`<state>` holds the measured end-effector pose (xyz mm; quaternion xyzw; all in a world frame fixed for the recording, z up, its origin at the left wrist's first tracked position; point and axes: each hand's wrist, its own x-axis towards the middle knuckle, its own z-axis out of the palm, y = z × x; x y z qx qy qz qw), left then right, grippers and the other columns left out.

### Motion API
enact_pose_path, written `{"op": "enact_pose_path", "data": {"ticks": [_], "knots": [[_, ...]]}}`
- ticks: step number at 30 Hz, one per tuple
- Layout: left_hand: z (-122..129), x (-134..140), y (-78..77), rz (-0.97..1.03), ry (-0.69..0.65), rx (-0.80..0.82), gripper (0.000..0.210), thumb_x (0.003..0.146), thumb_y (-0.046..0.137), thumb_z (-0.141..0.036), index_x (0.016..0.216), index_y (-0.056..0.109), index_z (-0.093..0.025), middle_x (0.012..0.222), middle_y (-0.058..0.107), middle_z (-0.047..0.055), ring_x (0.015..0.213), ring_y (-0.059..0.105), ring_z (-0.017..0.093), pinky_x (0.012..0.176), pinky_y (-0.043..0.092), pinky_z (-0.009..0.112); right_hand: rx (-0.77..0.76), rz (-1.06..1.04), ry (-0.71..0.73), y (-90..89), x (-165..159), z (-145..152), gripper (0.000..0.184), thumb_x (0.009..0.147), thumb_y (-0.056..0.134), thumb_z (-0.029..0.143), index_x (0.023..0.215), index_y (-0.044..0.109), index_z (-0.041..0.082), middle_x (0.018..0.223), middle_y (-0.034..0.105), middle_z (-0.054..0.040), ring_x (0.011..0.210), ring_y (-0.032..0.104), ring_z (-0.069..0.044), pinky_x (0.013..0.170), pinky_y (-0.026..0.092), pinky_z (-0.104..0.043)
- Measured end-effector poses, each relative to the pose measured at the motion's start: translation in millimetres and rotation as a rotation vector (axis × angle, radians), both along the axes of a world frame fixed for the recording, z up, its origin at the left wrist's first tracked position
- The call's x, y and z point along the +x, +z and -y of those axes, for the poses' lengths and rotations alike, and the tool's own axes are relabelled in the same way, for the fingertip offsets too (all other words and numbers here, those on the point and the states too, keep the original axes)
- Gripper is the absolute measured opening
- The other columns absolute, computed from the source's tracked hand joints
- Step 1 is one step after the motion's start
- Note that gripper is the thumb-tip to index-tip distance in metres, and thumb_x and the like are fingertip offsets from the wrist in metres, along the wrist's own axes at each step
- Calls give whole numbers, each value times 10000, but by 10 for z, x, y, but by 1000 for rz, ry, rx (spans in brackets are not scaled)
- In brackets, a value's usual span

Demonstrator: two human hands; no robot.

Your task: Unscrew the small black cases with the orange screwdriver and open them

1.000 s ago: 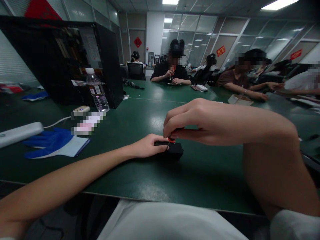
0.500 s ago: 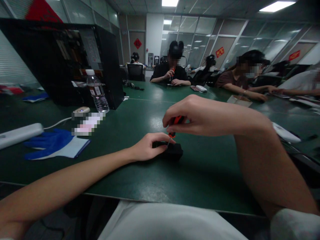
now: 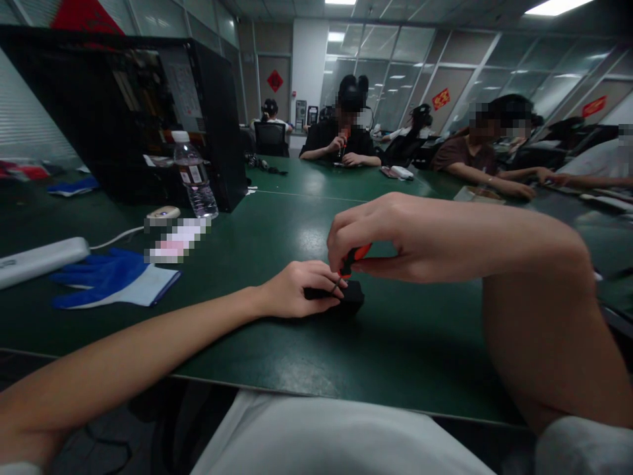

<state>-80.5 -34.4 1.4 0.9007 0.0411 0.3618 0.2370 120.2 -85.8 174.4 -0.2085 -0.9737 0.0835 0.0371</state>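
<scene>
A small black box-like block [image 3: 352, 298] lies on the green tabletop in front of me; its kind I cannot make out. My left hand [image 3: 304, 289] grips it from the left, thumb on the near side and fingers along the far side. Above it, my right hand [image 3: 380, 237] is closed around the red and black handle of a screwdriver [image 3: 352, 258]. The thin shaft slants down and left to the top of the block, between the left thumb and fingers. Whether the tip sits in a screw is hidden.
To the left lie a blue and white work glove [image 3: 123, 280] and a white power strip [image 3: 44, 260]. A water bottle [image 3: 194, 178] stands before an open black computer case [image 3: 217, 119]. Across the table [image 3: 297, 356], a person [image 3: 341, 138] holds a red tool; others sit at the right.
My right hand has shifted slightly right and down, and the screwdriver now leans further over. The left hand stays on the block. The whole view has moved a little.
</scene>
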Motion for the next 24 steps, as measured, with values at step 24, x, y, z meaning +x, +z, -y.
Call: {"op": "enact_pose_path", "data": {"ticks": [24], "knots": [[18,-1,7,-289,121,-121,526,834,748,-259,1329,595,-169,1270,684,125,1164,664,271,1024,499,369,42,-6,-59,-10,26,-13,124,923,598,198,973,711,185,918,728,-31,779,632,-138,670,419,-246]]}}
